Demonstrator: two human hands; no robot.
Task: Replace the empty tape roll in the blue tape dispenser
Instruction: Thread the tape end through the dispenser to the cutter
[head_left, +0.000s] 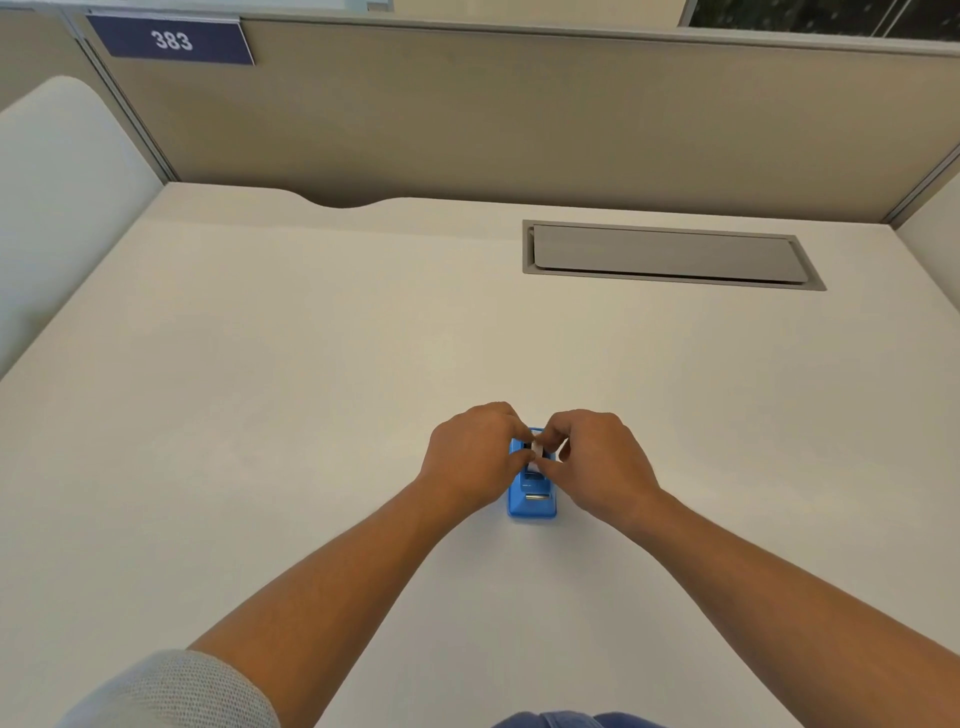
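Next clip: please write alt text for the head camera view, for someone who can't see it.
Two bare hands, left hand and right hand, pinch a small white tape roll over a blue tape dispenser standing on a pale desk. Behind are a closed grey cable hatch and a partition with a sign reading 383.

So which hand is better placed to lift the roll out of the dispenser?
Probably the right hand: its fingertips pinch the white roll from above, while the left hand seems to steady the blue dispenser.
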